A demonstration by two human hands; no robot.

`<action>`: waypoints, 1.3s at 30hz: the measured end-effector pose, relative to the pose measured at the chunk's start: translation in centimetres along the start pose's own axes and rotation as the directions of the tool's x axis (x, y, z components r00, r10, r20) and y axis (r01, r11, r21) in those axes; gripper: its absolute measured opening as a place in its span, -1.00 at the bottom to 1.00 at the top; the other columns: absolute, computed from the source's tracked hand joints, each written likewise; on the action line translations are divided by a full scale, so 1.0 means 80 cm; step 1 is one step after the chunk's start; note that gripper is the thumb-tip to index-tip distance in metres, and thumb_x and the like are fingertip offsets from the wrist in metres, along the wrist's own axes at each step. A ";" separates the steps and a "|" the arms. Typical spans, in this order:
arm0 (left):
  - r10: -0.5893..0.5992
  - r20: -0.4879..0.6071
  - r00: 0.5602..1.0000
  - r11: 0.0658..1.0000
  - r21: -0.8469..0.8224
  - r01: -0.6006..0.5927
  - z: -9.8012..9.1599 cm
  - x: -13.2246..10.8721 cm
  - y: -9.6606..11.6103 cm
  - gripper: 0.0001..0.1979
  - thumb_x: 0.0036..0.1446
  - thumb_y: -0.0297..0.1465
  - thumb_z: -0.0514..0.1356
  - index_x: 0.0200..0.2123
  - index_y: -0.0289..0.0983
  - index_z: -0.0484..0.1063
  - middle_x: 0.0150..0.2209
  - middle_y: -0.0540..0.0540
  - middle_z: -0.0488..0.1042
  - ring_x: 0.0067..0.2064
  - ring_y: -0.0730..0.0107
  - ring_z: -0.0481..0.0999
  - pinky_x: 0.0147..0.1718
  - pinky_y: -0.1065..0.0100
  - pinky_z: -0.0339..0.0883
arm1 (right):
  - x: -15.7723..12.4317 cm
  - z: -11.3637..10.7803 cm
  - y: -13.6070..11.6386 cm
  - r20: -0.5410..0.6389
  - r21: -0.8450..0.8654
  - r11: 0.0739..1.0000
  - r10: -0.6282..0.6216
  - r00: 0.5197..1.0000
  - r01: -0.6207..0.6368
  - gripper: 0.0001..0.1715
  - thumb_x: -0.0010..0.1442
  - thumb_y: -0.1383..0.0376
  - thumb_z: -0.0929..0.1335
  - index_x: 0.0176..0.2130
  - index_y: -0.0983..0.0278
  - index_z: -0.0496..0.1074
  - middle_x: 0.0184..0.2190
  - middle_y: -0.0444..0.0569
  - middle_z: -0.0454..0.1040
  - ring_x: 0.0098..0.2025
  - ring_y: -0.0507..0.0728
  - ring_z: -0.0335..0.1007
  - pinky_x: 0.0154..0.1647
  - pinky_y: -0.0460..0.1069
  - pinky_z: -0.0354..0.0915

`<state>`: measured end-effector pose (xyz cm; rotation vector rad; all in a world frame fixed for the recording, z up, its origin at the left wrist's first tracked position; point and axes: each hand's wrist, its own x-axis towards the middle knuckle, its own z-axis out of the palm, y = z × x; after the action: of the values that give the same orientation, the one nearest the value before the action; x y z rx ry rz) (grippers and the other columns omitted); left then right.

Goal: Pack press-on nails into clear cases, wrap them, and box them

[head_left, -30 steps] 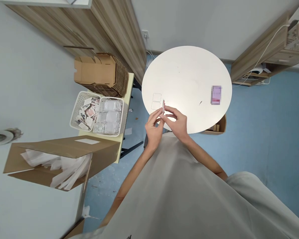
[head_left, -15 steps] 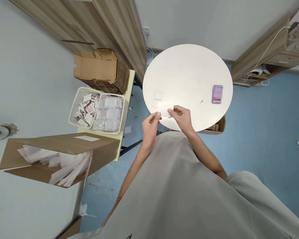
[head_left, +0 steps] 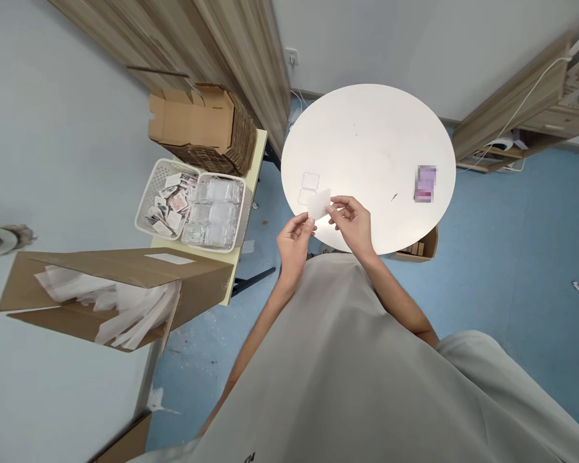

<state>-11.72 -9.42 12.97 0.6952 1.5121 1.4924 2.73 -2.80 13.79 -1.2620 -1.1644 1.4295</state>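
While the left hand (head_left: pixel 293 247) and right hand (head_left: pixel 356 224) pinched a white card (head_left: pixel 319 204), a clear case (head_left: pixel 311 181) just beyond their fingertips, I thought light edge pressure best.

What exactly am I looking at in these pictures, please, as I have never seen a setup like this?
There is no robot here: these are a person's own bare hands, seen by a camera worn on their head, looking forward and down. The left hand and right hand together hold a thin white card over a white round table. On the table lie an open clear plastic case and a purple item, pixelated beyond reading. To the left, one white basket holds loose cards; its neighbour holds clear plastic boxes.
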 end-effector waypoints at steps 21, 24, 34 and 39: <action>0.091 -0.029 0.995 0.995 0.044 -0.090 -0.007 -0.009 0.007 -0.27 0.22 0.21 0.51 0.24 -0.15 0.62 0.23 -0.29 0.67 0.14 0.09 0.71 0.01 0.23 0.62 | -0.010 -0.003 -0.016 0.213 0.021 0.999 0.041 0.976 -0.047 -0.31 0.03 -0.33 0.68 -0.34 0.17 0.61 -0.33 -0.08 0.63 -0.30 0.12 0.56 -0.30 0.03 0.63; -0.029 -0.016 0.999 0.998 -0.048 0.029 -0.007 -0.009 0.009 -0.36 0.14 0.17 0.56 0.04 -0.20 0.70 0.05 -0.24 0.74 -0.02 0.18 0.72 -0.10 0.28 0.59 | -0.012 -0.005 -0.015 0.238 -0.006 0.999 0.047 0.970 -0.046 -0.30 0.05 -0.34 0.66 -0.32 0.18 0.61 -0.33 -0.07 0.63 -0.30 0.13 0.55 -0.30 0.04 0.63; -0.015 -0.069 0.997 0.999 -0.049 0.012 -0.009 -0.024 0.014 -0.38 0.07 0.15 0.61 -0.07 -0.22 0.70 -0.20 -0.13 0.73 -0.24 0.33 0.67 -0.14 0.27 0.61 | -0.018 -0.009 -0.007 0.161 -0.103 0.994 -0.021 0.987 0.038 -0.54 0.25 -0.13 0.58 -0.23 0.18 0.58 -0.35 -0.10 0.59 -0.29 0.13 0.62 -0.35 -0.01 0.49; 0.001 -0.057 0.998 0.998 -0.056 -0.004 -0.008 -0.029 0.015 -0.38 0.06 0.15 0.62 -0.09 -0.22 0.71 -0.16 -0.16 0.75 -0.19 0.26 0.71 -0.12 0.24 0.64 | -0.017 -0.008 -0.003 0.131 -0.147 0.987 -0.046 0.990 0.065 -0.64 0.23 -0.03 0.54 -0.30 0.18 0.54 -0.37 -0.11 0.54 -0.32 0.10 0.52 -0.37 -0.01 0.44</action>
<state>-11.43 -11.58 14.50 0.6264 1.5059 1.5620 3.52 -4.01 14.24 -1.2448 -1.4064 1.4192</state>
